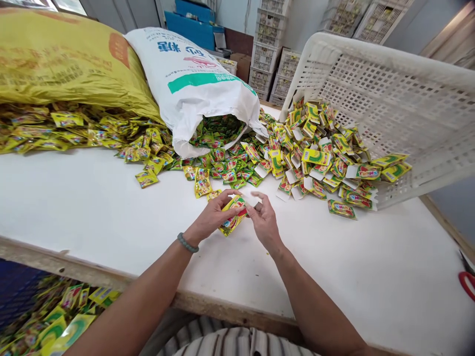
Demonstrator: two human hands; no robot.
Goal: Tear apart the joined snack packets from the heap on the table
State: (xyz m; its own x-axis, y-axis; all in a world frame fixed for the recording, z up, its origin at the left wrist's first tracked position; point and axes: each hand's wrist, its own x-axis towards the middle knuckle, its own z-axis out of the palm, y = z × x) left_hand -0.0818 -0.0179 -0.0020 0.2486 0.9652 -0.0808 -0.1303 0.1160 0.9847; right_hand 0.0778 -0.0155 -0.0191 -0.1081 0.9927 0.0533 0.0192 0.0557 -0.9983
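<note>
Just above the white table, my left hand (217, 213) is closed on a small yellow and green candy box (232, 222) printed with fruit. At the box's upper right end, my right hand (262, 220) pinches with thumb and fingers by its white flap; whether a sachet is between them I cannot make out. Beyond my hands lie green candy sachets (228, 170), spilling from the mouth of a white woven sack (208, 94). A yellow sachet (202, 183) rests just past my left hand. Many small open boxes (315, 157) are heaped to the right, several with white flaps raised.
A white plastic basket (393, 89) lies tipped behind the boxes. Yellow sachets (67, 131) spread from under a big yellow sack (70, 64) at left. Red-handled scissors (466, 284) are at the right edge. Below the table's front edge, a blue crate (18, 291) holds packed boxes.
</note>
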